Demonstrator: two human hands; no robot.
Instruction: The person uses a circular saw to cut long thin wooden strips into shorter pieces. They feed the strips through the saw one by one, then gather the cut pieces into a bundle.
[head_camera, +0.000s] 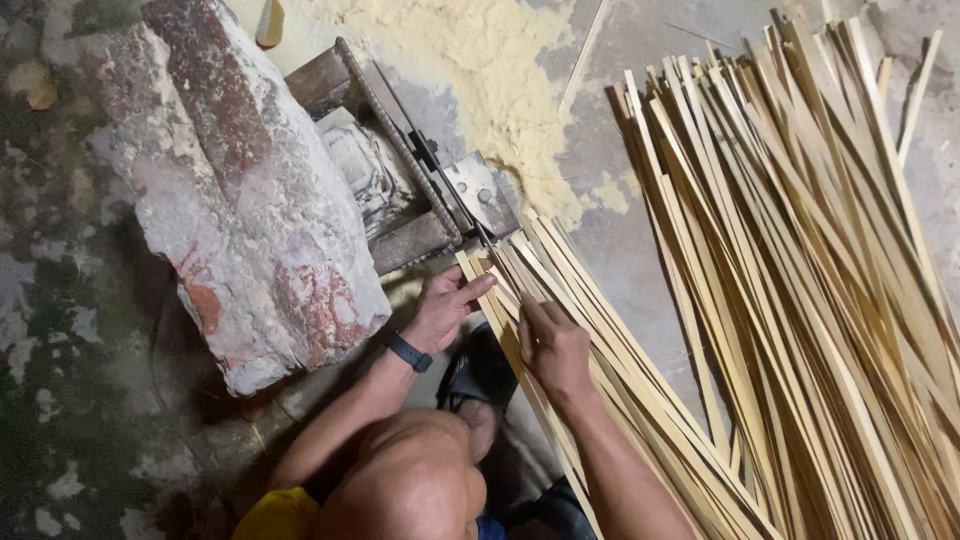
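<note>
Bamboo strips everywhere: a big loose pile (820, 280) fans across the right side of the concrete floor (620, 220). On the left sits a heavy slab (240, 190) of broken masonry, with a rusty metal cutter (420, 190) just beside it and sawdust (500, 70) on the far side. Nearer, a smaller bundle (590, 340) runs up to the cutter's blade. Right hand (552, 345) grips that bundle, left hand (445, 305) rests on the strip ends with fingers loosely spread, black watch (409, 352) on that wrist.

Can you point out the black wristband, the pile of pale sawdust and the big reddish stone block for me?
Black wristband (409, 352): head view, on the band across the left wrist.
Pile of pale yellow sawdust (500, 60): head view, middle of the heap.
Big reddish-grey stone block (240, 190): head view, its broad top face.
</note>
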